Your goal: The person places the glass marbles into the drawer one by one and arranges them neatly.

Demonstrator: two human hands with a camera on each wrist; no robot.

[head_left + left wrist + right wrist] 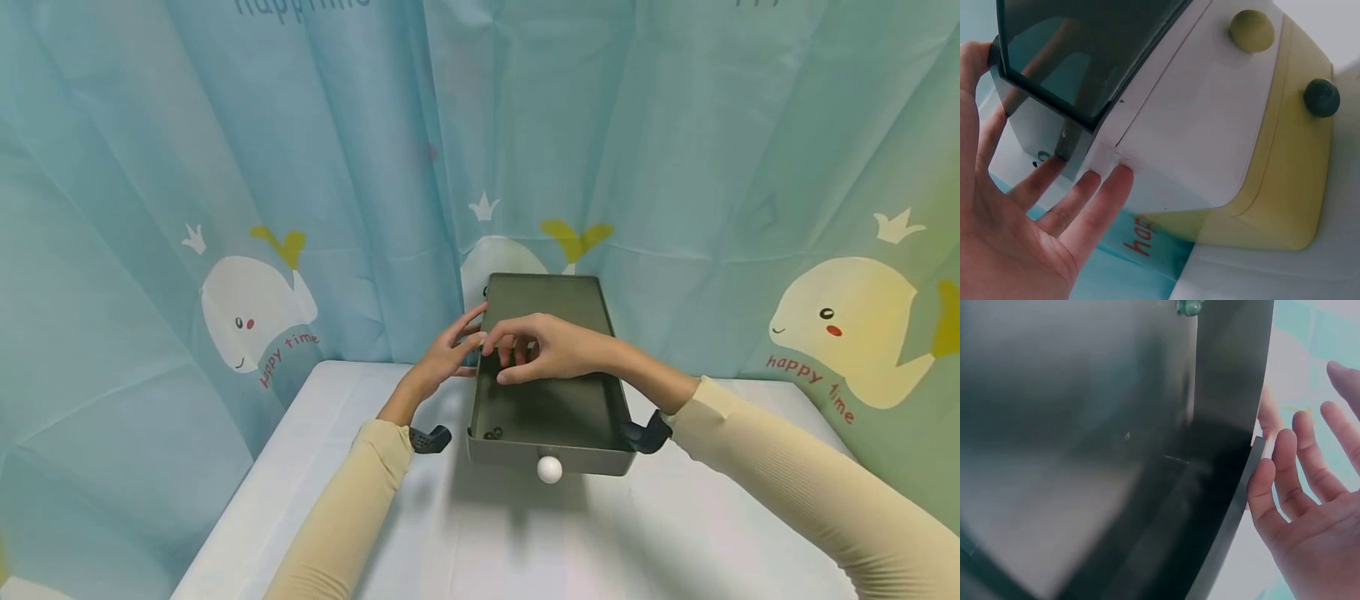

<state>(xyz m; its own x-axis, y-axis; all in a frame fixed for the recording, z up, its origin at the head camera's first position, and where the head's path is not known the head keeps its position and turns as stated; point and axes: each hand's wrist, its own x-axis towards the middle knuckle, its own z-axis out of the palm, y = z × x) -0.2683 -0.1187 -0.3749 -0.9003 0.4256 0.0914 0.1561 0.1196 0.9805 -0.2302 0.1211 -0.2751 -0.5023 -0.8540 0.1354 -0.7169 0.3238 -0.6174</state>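
Note:
A dark grey-green tray-like drawer (555, 408) with raised walls and a white knob (550, 469) tops a small cabinet. My left hand (442, 358) lies along its left side with fingers spread; the thumb touches the rim and other fingertips touch the side. My right hand (551, 346) is over the drawer, fingers loosely bent, fingertips by the left rim close to the left thumb. In the right wrist view, the right hand (1310, 531) shows nothing gripped. Small dark green ring-like pieces (492, 433) lie in the drawer's front left corner.
Below are a white drawer (1204, 119) with a yellowish knob (1252, 30) and a yellow drawer (1285, 187) with a dark green knob (1321, 98). The cabinet stands on a white-covered table (360, 383). A blue whale-print curtain (375, 167) hangs behind.

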